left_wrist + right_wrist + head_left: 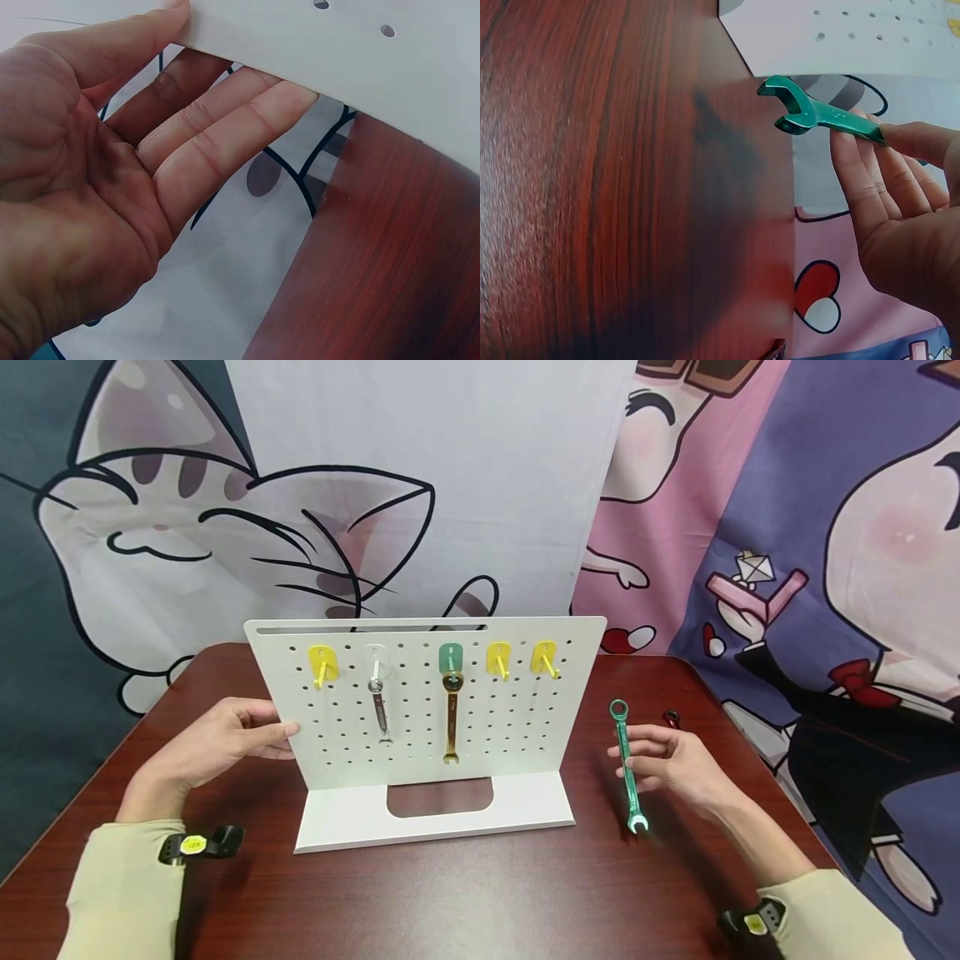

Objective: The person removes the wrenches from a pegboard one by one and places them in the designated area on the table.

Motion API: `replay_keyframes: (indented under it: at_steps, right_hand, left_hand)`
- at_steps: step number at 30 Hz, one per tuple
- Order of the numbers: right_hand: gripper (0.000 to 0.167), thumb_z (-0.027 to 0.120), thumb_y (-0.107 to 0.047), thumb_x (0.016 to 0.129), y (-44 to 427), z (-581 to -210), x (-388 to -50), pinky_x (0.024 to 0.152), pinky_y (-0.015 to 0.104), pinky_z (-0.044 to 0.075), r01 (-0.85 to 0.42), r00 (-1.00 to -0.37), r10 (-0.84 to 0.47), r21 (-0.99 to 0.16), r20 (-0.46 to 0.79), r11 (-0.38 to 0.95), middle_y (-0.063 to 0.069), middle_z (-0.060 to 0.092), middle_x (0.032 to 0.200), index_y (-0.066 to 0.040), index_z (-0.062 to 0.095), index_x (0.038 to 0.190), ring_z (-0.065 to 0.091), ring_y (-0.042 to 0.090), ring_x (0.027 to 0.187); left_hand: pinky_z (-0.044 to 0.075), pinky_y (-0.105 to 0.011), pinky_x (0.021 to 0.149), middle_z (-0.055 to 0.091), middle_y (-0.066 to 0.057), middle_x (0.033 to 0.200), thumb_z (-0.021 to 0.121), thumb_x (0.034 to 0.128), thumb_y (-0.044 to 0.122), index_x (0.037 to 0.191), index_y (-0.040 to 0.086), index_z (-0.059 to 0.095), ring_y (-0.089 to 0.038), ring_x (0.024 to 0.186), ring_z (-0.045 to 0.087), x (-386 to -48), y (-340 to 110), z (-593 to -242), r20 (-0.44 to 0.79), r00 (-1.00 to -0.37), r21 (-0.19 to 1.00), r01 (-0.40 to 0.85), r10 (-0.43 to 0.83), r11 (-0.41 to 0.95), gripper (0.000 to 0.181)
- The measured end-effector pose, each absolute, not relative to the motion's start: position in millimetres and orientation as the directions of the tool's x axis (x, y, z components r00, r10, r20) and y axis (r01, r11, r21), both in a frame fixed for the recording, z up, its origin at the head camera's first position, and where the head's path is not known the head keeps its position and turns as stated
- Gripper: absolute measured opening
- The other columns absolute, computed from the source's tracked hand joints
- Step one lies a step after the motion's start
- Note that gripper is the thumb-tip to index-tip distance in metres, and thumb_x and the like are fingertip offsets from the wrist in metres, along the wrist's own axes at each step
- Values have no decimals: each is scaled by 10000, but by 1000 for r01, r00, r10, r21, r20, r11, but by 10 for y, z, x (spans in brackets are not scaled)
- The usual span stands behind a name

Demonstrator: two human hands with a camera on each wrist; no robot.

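My left hand (225, 739) pinches the left edge of a white pegboard stand (420, 710), thumb in front and fingers behind, as the left wrist view also shows. Between the thumb and fingers of my right hand (675, 764), a green combination wrench (628, 768) is held upright to the right of the board. Its open end (791, 105) points down, ring end up. A silver wrench (378, 706) hangs from a clear hook (376, 658), and a gold wrench (452, 718) from a green hook (451, 657). Yellow hooks (323, 665) hold nothing.
Behind my right hand a dark red wrench (671, 718) lies on the brown table (480, 902), mostly hidden. A cutout (441, 798) opens in the stand's base. Cartoon-printed cloth (487, 485) hangs behind the table.
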State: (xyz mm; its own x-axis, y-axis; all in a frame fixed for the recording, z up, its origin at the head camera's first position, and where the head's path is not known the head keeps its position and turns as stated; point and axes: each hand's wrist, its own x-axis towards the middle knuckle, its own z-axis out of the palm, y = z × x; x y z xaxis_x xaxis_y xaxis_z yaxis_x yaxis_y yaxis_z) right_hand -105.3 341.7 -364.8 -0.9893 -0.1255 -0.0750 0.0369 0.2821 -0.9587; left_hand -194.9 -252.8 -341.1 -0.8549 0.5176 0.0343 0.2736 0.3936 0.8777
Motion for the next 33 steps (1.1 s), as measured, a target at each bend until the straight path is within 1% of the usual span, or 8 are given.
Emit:
replay_keyframes:
  at_steps: [7, 11, 17, 19, 22, 24, 26, 33]
  right_hand:
    - [363, 718, -21, 983, 3529, -3667, -1085, 736, 368, 665, 42, -991, -109, -957, -76, 288, -60, 815, 1065, -16, 615, 1330, 809, 220, 922]
    - [333, 716, -25, 985, 3601, -3681, -1097, 731, 355, 663, 53, -992, -98, -957, -84, 285, -79, 814, 1060, -62, 637, 1307, 807, 192, 911]
    - [317, 717, -26, 987, 3705, -3705, -1122, 742, 330, 660, 91, -991, -76, -961, -114, 262, -45, 818, 1088, -157, 677, 1273, 804, 173, 920]
    - [313, 710, -29, 994, 3742, -3713, -1132, 746, 324, 659, 99, -990, -74, -960, -123, 263, -41, 817, 1100, -145, 674, 1282, 802, 171, 929]
    - [331, 707, -48, 1003, 3792, -3722, -1144, 752, 319, 657, 111, -989, -67, -953, -135, 282, -41, 815, 1113, -78, 646, 1327, 798, 158, 935]
    - [375, 706, -65, 1008, 3823, -3725, -1153, 760, 316, 656, 119, -988, -61, -947, -143, 298, -41, 813, 1124, -22, 612, 1368, 794, 144, 936]
    - [417, 711, -73, 1006, 3854, -3730, -1160, 765, 312, 654, 130, -987, -50, -942, -153, 309, -42, 812, 1128, 4, 586, 1397, 792, 133, 936]
    - [527, 712, -67, 1001, 3948, -3769, -1188, 773, 316, 653, 160, -983, -31, -936, -179, 314, -41, 809, 1149, 51, 513, 1474, 792, 126, 940]
  left_hand:
    - [645, -276, 812, 803, 6, 1147, 667, 1039, 93, 1313, -81, 673, -178, 947, 801, -1955, -2527, -3415, 46, -850, 883, 280, 525, 376, 324]
    - [646, -279, 815, 803, -13, 1154, 668, 1040, 99, 1316, -78, 673, -182, 948, 801, -1954, -2524, -3409, 42, -851, 883, 276, 523, 380, 328]
    - [645, -280, 820, 801, -31, 1165, 669, 1041, 107, 1323, -71, 672, -182, 955, 800, -1955, -2525, -3406, 33, -854, 883, 268, 520, 385, 334]
    - [645, -281, 819, 802, -19, 1160, 668, 1041, 104, 1322, -74, 671, -181, 954, 800, -1955, -2525, -3407, 35, -853, 884, 269, 521, 382, 333]
    - [647, -286, 816, 803, 1, 1149, 665, 1041, 96, 1315, -82, 671, -179, 952, 801, -1956, -2525, -3410, 42, -851, 885, 274, 524, 375, 327]
    - [648, -288, 816, 803, 8, 1144, 664, 1041, 93, 1312, -85, 671, -179, 952, 801, -1956, -2524, -3412, 44, -850, 886, 276, 525, 373, 324]
    - [648, -288, 816, 803, 1, 1146, 665, 1041, 95, 1312, -85, 671, -179, 952, 801, -1956, -2524, -3413, 41, -852, 885, 274, 522, 376, 325]
    - [645, -285, 823, 791, -111, 1187, 671, 1041, 113, 1327, -71, 669, -175, 960, 799, -1957, -2529, -3412, 26, -858, 880, 263, 513, 395, 340]
